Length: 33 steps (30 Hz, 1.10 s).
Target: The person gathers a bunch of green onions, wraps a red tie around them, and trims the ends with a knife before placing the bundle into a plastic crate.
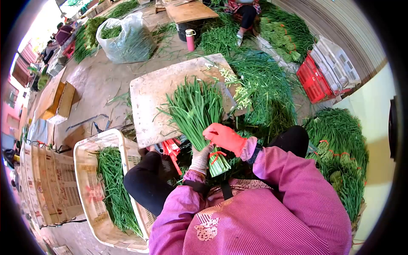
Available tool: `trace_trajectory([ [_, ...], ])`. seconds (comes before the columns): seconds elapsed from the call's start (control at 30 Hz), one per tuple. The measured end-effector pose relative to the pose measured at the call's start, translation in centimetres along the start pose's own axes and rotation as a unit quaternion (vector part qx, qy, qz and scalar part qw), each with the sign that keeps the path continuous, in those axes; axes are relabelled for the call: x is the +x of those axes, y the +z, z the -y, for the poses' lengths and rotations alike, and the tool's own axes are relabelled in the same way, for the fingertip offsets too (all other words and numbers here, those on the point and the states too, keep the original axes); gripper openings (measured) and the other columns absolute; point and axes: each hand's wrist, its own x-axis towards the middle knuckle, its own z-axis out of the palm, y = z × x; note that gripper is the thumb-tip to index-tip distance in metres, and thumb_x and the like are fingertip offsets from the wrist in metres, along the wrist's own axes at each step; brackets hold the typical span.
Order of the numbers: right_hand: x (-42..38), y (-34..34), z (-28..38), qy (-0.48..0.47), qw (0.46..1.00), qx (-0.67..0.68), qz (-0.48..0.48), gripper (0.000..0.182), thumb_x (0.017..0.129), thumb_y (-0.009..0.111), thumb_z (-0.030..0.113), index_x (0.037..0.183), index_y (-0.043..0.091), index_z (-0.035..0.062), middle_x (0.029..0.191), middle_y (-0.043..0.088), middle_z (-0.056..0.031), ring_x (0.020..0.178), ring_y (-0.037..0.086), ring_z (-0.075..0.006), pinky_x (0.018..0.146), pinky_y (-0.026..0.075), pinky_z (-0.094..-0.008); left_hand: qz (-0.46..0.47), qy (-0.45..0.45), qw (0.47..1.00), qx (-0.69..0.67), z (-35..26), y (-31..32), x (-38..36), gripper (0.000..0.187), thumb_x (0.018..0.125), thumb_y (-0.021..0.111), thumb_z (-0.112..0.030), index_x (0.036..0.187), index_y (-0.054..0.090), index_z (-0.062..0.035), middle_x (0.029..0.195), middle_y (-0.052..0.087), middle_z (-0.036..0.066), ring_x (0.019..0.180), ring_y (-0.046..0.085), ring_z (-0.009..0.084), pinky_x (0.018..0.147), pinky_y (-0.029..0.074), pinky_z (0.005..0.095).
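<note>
A bunch of long green leafy stalks [193, 110] lies over the near edge of a worn board [148, 102], its cut ends toward me. My left hand [200, 159], in a pale glove, is wrapped round the stalks near their base. A red tie [218, 154] circles the bunch just above the cut ends. My right hand [225, 137], in an orange-red glove, is closed with its fingertips at the bunch's right side; what it pinches, if anything, is hidden. More red ties [171, 148] hang at the board's front edge.
A white crate [80, 170] with loose greens stands at left, beside stacked crates [51, 187]. Loose greens [267, 89] and tied bunches [340, 148] lie at right. Farther back are a pink bottle [190, 40], a plastic bag [123, 38], a red crate [312, 80] and a seated person [247, 17].
</note>
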Motion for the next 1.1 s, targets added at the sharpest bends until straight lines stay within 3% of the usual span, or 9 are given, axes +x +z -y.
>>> trace_trajectory([
  [0.27, -0.3, 1.0, 1.1, -0.064, 0.957, -0.281, -0.035, 0.033, 0.082, 0.063, 0.033, 0.104, 0.065, 0.0090, 0.084, 0.069, -0.0114, 0.074, 0.066, -0.0280, 0.069, 0.052, -0.0346, -0.047, -0.045, 0.998, 0.009, 0.5, 0.1, 0.4, 0.090, 0.072, 0.079, -0.006, 0.140, 0.021, -0.0089, 0.121, 0.054, 0.017, 0.105, 0.060, 0.0242, 0.083, 0.053, 0.0349],
  [0.33, -0.6, 0.8, 0.9, -0.058, 0.965, -0.255, -0.029, 0.032, 0.079, 0.064, 0.032, 0.103, 0.066, 0.0098, 0.083, 0.068, -0.0112, 0.078, 0.066, -0.0288, 0.070, 0.052, -0.0356, 0.033, 0.014, 0.996, -0.076, 1.3, -0.5, 1.2, 0.094, 0.072, 0.078, -0.003, 0.143, 0.016, -0.0118, 0.124, 0.053, 0.018, 0.106, 0.060, 0.0255, 0.085, 0.053, 0.0375],
  [0.47, -1.1, -0.1, 1.6, -0.113, 0.938, -0.323, 0.061, 0.034, 0.079, 0.064, 0.034, 0.104, 0.067, 0.0107, 0.086, 0.065, -0.0093, 0.085, 0.063, -0.0270, 0.074, 0.051, -0.0370, -0.009, -0.019, 0.998, -0.058, 1.7, -0.4, 1.3, 0.070, 0.081, 0.068, 0.000, 0.138, 0.029, -0.0143, 0.130, 0.050, 0.015, 0.110, 0.058, 0.0275, 0.088, 0.053, 0.0389],
  [0.53, -1.1, -0.1, 2.3, -0.122, 0.927, -0.345, 0.076, 0.033, 0.078, 0.064, 0.035, 0.101, 0.067, 0.0107, 0.087, 0.064, -0.0090, 0.087, 0.062, -0.0276, 0.075, 0.050, -0.0374, 0.182, -0.163, 0.871, -0.426, 4.5, -3.6, 4.8, 0.050, 0.092, 0.055, -0.012, 0.136, 0.030, -0.0155, 0.131, 0.048, 0.015, 0.114, 0.055, 0.0286, 0.090, 0.051, 0.0418],
  [0.57, -1.0, -0.1, 2.5, -0.101, 0.920, -0.367, 0.099, 0.032, 0.078, 0.064, 0.035, 0.097, 0.068, 0.0106, 0.086, 0.064, -0.0088, 0.086, 0.062, -0.0277, 0.074, 0.050, -0.0376, 0.129, -0.061, 0.950, -0.279, 5.3, -3.1, 4.9, 0.046, 0.094, 0.048, -0.030, 0.136, 0.033, -0.0161, 0.131, 0.048, 0.015, 0.117, 0.052, 0.0303, 0.092, 0.050, 0.0425],
  [0.67, -0.4, -0.2, 2.4, -0.075, 0.914, -0.374, 0.135, 0.030, 0.078, 0.064, 0.038, 0.087, 0.068, 0.0102, 0.085, 0.064, -0.0085, 0.086, 0.062, -0.0276, 0.074, 0.050, -0.0380, 0.100, 0.072, 0.982, -0.141, 9.3, -4.2, 8.3, 0.050, 0.096, 0.042, -0.042, 0.138, 0.029, -0.0165, 0.134, 0.046, 0.013, 0.120, 0.048, 0.0317, 0.104, 0.038, 0.0446],
  [0.8, -0.6, -0.1, 2.1, -0.078, 0.902, -0.398, 0.146, 0.031, 0.078, 0.065, 0.040, 0.085, 0.068, 0.0095, 0.083, 0.063, -0.0089, 0.083, 0.063, -0.0278, 0.071, 0.050, -0.0383, 0.009, -0.148, 0.866, -0.477, 5.2, -2.1, 6.0, 0.052, 0.095, 0.039, -0.051, 0.130, 0.046, -0.0138, 0.132, 0.051, 0.010, 0.119, 0.050, 0.0313, 0.102, 0.039, 0.0474],
  [0.87, -0.7, -0.4, 2.0, -0.109, 0.906, -0.379, 0.152, 0.032, 0.077, 0.065, 0.040, 0.084, 0.067, 0.0091, 0.082, 0.063, -0.0092, 0.081, 0.063, -0.0281, 0.070, 0.050, -0.0384, 0.000, -0.147, 0.939, -0.309, 3.7, -1.3, 3.9, 0.058, 0.093, 0.039, -0.058, 0.128, 0.051, -0.0135, 0.130, 0.054, 0.009, 0.120, 0.049, 0.0309, 0.104, 0.037, 0.0467],
  [1.1, 0.9, 0.2, 2.4, -0.095, 0.875, -0.407, 0.245, 0.034, 0.078, 0.063, 0.041, 0.085, 0.067, 0.0076, 0.077, 0.066, -0.0096, 0.073, 0.063, -0.0307, 0.066, 0.050, -0.0391, 0.026, -0.193, 0.892, -0.409, 6.8, -3.3, 6.4, 0.063, 0.086, 0.050, -0.058, 0.130, 0.048, -0.0136, 0.124, 0.058, 0.010, 0.115, 0.052, 0.0307, 0.099, 0.040, 0.0481],
])
